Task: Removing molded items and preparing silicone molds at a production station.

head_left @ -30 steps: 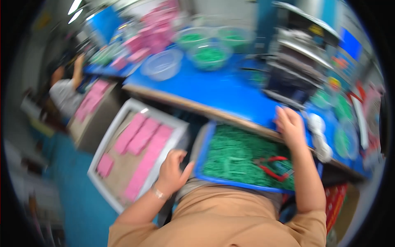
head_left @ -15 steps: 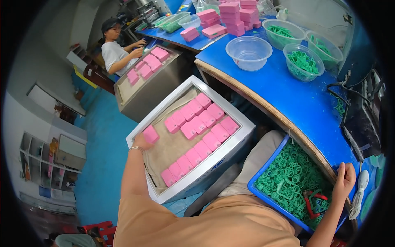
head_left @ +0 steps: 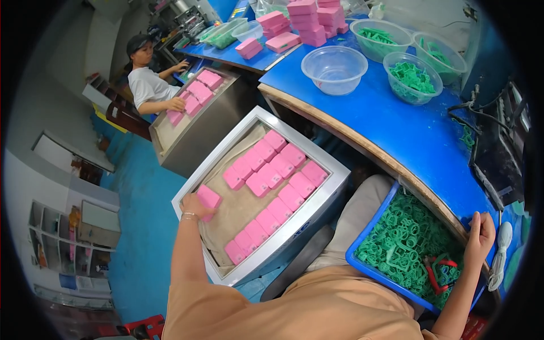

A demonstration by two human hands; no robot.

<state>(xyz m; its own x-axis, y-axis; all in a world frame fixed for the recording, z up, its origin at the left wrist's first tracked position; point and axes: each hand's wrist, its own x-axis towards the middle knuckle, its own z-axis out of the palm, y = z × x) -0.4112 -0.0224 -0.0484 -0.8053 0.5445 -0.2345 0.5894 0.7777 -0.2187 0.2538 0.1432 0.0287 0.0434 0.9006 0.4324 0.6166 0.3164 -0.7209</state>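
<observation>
My left hand (head_left: 195,207) is closed on a small pink box (head_left: 208,196) at the left side of a cloth-lined, white-rimmed tray (head_left: 334,182). Its fingertips are partly hidden behind the box. To the right, more pink boxes (head_left: 266,220) lie in slanting rows on the beige cloth (head_left: 229,212). My right hand (head_left: 480,238) is raised at the edge of the blue table, its fingers curled together; whether anything is in them I cannot make out. Below it is a blue bin (head_left: 362,262) full of green plastic pieces (head_left: 396,243), with a red-handled tool (head_left: 433,280) on top.
On the blue table (head_left: 391,127) stand an empty clear bowl (head_left: 334,71), bowls of green pieces (head_left: 412,78) and stacked pink boxes (head_left: 306,22). A bundled white cord (head_left: 501,255) hangs near my right hand. A co-worker (head_left: 148,79) sits at another tray (head_left: 198,127).
The view has shifted slightly. The pink box in my left hand has turned and tipped a little. The co-worker's near hand has come down onto the boxes in the other tray.
</observation>
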